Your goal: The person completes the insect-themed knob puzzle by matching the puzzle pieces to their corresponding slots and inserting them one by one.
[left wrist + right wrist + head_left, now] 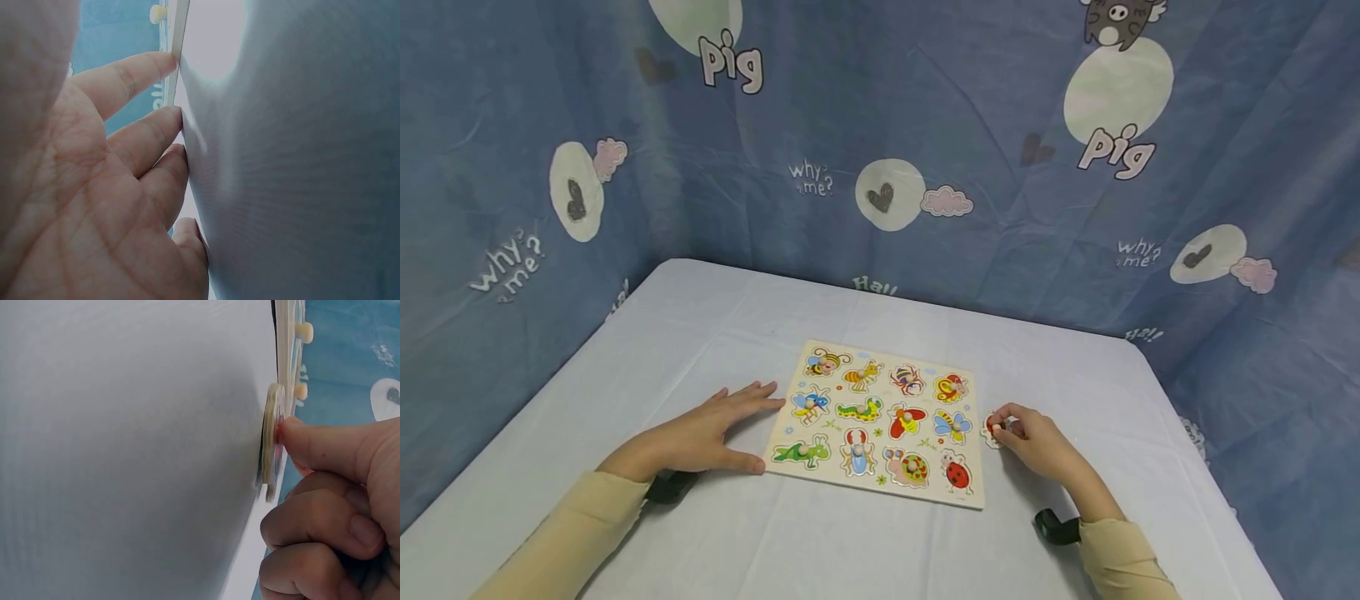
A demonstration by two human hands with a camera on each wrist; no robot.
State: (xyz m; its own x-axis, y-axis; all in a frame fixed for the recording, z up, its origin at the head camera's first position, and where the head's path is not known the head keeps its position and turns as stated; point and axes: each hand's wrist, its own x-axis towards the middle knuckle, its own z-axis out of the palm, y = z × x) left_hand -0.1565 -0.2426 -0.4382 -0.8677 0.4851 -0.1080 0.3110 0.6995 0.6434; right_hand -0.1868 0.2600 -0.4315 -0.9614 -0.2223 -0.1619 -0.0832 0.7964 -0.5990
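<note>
A wooden peg puzzle board point(875, 432) with printed insects lies on the table, several of its pieces carrying round knobs. My right hand point(1037, 442) pinches a small red-and-white puzzle piece point(990, 431) just right of the board. In the right wrist view this piece point(270, 440) is seen edge-on, close to the cloth, between thumb and forefinger; its knob is hidden. A ladybug picture point(957, 475) without a knob shows at the board's lower right corner. My left hand point(718, 429) lies spread with straight fingers at the board's left edge, thumb touching the near corner.
A white cloth covers the table point(700, 533). Behind and beside it hangs a blue curtain point(820, 108) with printed pigs, hearts and lettering. Dark wrist-camera mounts point(1057, 527) sit under both wrists, close above the cloth.
</note>
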